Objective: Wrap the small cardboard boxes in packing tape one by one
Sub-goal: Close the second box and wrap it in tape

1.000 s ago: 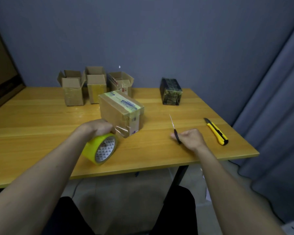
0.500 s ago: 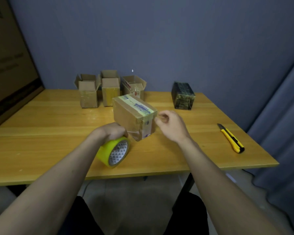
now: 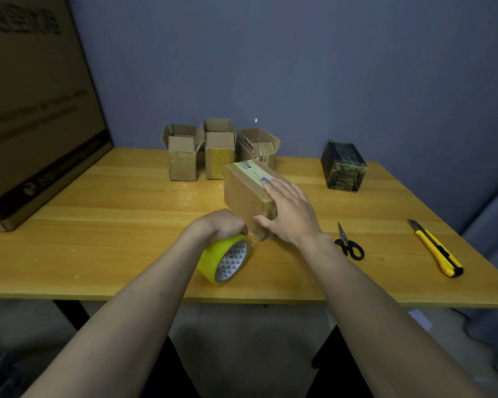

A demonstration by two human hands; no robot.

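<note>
At frame centre, the right hand point(image 3: 289, 214) now lies flat on the box point(image 3: 246, 193), scissors point(image 3: 348, 244) released onto the counter point(image 3: 98, 225); the left hand point(image 3: 224, 225) still grips the tape roll point(image 3: 224, 261).

A yellow-toned wooden counter point(image 3: 104, 225) has a smooth, faintly glossy finish with visible plank lines. On it, a closed brown cardboard box point(image 3: 243, 193) looks shiny where clear tape covers its sides. A roll of yellow plastic packing tape point(image 3: 223, 261) has a slick outer face and a paper core printed with grey triangles. Three open small boxes of matt, rough brown cardboard point(image 3: 183, 156) stand at the back. A dark block wrapped in glossy black-green film point(image 3: 344, 166) reflects light. Small scissors with metal blades and black plastic handles point(image 3: 348, 244) lie near a utility knife with a smooth yellow and black plastic body point(image 3: 437, 249). A large matt brown cardboard carton point(image 3: 35, 110) stands at the left.
</note>
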